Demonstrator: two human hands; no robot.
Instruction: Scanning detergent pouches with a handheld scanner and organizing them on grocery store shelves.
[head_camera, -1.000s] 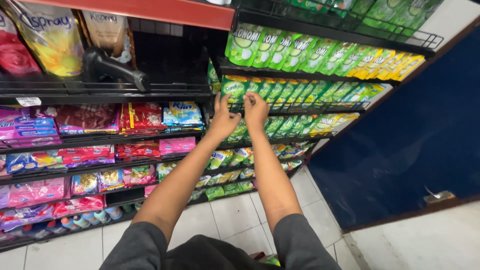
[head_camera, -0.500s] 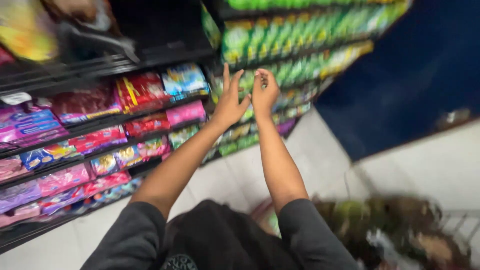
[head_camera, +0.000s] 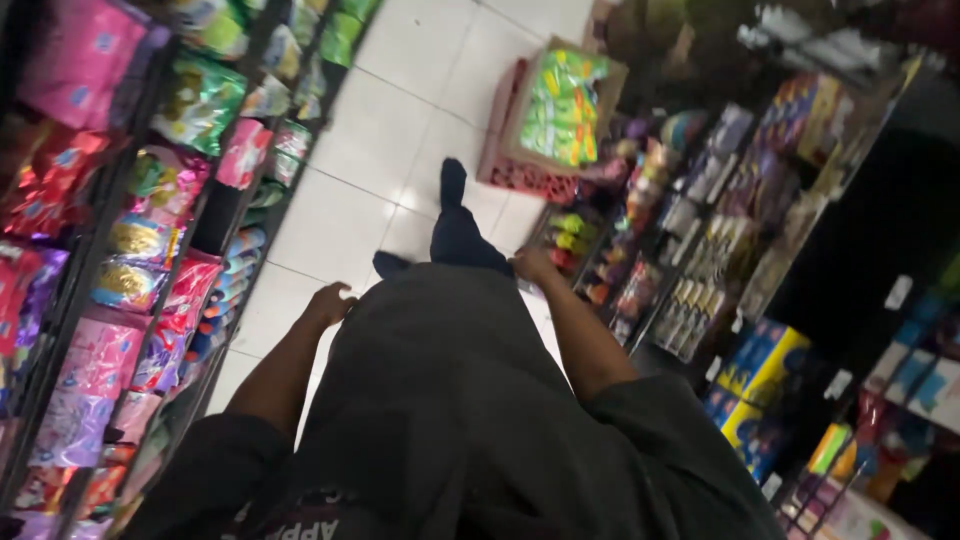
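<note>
Nearest the camera was the person's dark grey cotton shirt (head_camera: 450, 420), filling the bottom edge. Left hand (head_camera: 328, 302) hung loosely curled beside it, holding nothing; right hand (head_camera: 533, 265) rested at the shirt's far hem, can't tell if open or closed. Left edge: black metal shelves of pink and red snack bags (head_camera: 90, 290). Further off, a red plastic crate (head_camera: 525, 170) of green packets sat on the white tiled floor (head_camera: 400, 120).

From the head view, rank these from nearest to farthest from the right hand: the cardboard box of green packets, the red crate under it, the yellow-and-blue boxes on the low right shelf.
From the right hand:
1. Red crate, on the floor ahead.
2. Cardboard box, atop the crate, farther up the aisle.
3. Yellow-and-blue boxes, low shelf, far right.
</note>
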